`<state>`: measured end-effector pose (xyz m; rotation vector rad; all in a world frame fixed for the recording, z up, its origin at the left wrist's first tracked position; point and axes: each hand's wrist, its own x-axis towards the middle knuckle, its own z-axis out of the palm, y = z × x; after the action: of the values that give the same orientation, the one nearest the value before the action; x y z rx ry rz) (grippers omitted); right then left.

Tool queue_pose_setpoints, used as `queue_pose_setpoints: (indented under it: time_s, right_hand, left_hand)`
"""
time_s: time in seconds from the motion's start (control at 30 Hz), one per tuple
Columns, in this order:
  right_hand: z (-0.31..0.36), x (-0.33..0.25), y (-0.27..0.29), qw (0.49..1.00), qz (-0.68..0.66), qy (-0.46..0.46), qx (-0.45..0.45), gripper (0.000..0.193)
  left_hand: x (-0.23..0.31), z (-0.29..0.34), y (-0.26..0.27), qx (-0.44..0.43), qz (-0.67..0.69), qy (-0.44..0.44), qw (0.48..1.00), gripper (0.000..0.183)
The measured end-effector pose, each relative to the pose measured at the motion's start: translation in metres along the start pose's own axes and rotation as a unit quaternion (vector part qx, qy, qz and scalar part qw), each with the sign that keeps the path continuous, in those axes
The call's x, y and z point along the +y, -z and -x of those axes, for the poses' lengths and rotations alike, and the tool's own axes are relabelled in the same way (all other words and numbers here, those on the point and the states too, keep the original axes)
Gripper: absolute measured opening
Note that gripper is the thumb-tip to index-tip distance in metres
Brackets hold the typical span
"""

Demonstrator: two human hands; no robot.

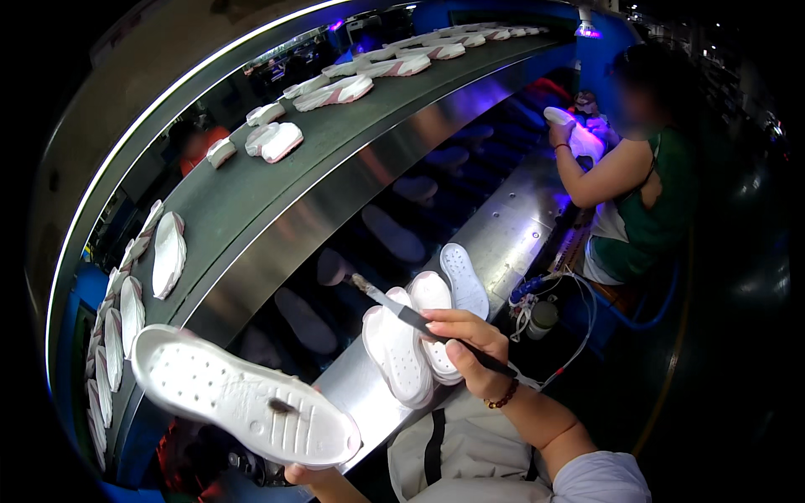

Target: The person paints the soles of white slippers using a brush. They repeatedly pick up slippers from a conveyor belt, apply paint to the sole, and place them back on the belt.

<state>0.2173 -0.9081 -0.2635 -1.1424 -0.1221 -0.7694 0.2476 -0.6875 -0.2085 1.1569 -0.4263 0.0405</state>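
Observation:
My left hand (309, 474) grips a large white shoe sole (210, 381) from beneath its near end; most of the fingers are hidden behind it. Small holes, raised ribs and one dark brownish spot show on its upward face. In my right hand (476, 348) is a brush (401, 312), its dark handle pinched between thumb and fingers and its bristles pointing up and left, apart from the held sole. Just below the brush, several soles lie overlapped on the metal ledge, among them a white sole (394, 356) and a bluish-white sole (464, 281).
A green conveyor belt (226, 201) curves past on the left, carrying many white soles (169, 254). Under its metal side, more soles (392, 235) sit in a dark lower level. At right, a co-worker (646, 184) holds a purple-lit sole. A small container (543, 317) stands near cables.

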Motion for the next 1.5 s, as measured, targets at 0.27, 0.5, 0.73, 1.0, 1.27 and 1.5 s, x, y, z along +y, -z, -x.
queue_pose_setpoints:
  time_s: [0.27,0.5,0.73,1.0,1.27,1.5]
  right_hand:
    - [0.02,0.052,0.034,0.974,-0.018,-0.148,0.17,0.022]
    - [0.051,0.155,0.09,0.873,-0.088,-0.261,0.402,0.021]
    - [0.031,0.202,0.095,0.819,-0.209,-0.307,0.438,0.039]
    - [0.029,0.22,0.091,0.685,-0.31,-0.388,0.533,0.04]
    - [0.05,0.229,0.122,0.649,-0.385,-0.455,0.474,0.029]
    - [0.022,0.093,0.011,0.919,0.002,-0.372,-0.133,0.013]
  left_hand:
    - [-0.021,0.006,-0.011,-0.031,0.269,0.219,0.937,0.096]
    - [-0.049,0.021,-0.008,0.013,0.385,0.37,0.845,0.091]
    - [-0.06,0.018,-0.008,0.04,0.372,0.405,0.835,0.09]
    - [-0.067,0.032,0.024,0.078,0.369,0.383,0.843,0.076]
    - [-0.07,0.029,0.024,0.041,0.4,0.359,0.842,0.072]
    - [-0.073,0.033,0.024,0.07,0.288,0.381,0.876,0.073]
